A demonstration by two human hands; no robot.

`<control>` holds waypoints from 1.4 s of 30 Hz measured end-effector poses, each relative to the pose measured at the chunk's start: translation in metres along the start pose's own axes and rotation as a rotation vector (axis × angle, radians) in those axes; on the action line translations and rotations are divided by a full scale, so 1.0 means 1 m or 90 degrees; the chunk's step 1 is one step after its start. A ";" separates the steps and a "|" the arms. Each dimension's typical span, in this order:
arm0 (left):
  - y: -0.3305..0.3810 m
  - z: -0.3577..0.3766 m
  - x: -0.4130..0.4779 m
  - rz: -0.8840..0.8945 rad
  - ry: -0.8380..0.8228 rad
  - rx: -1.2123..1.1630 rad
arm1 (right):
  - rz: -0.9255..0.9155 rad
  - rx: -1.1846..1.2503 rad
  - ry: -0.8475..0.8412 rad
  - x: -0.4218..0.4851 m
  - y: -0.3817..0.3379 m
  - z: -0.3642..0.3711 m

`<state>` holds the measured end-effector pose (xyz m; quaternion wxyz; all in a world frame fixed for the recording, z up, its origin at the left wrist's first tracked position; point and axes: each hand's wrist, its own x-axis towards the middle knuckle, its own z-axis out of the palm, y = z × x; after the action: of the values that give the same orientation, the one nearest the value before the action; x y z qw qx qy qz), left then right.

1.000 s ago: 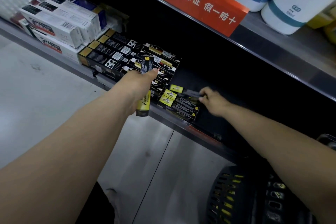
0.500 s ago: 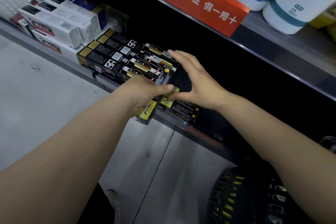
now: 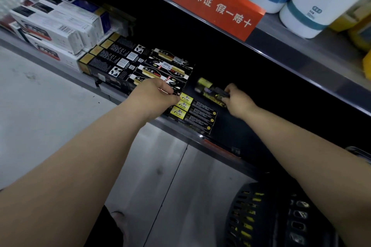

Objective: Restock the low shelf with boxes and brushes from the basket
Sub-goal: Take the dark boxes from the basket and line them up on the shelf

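Right hand: the right hand point(image 3: 237, 100) has its fingers curled round one end of a black-and-yellow box point(image 3: 211, 92), held just above the low shelf point(image 3: 197, 138), its far end blurred.
Left hand: the left hand point(image 3: 154, 94) has its fingers bent, the tips touching the near end of the stacked black boxes point(image 3: 170, 70); whether it pinches anything cannot be told.
Shelf stock: yellow-ended boxes point(image 3: 192, 112) lie flat between the two hands.
Basket: the black basket point(image 3: 261, 216) stands on the floor at lower right.
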<state>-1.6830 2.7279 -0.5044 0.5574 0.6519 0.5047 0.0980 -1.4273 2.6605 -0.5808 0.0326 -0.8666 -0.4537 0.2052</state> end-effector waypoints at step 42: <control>0.090 0.154 -0.185 0.418 -0.414 0.301 | 0.242 -0.125 0.033 -0.321 0.163 0.014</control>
<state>-1.6139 2.5011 -0.4049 0.4630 0.8807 0.0826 -0.0569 -1.4686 2.3068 -0.5287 -0.0797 -0.9406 -0.2987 0.1404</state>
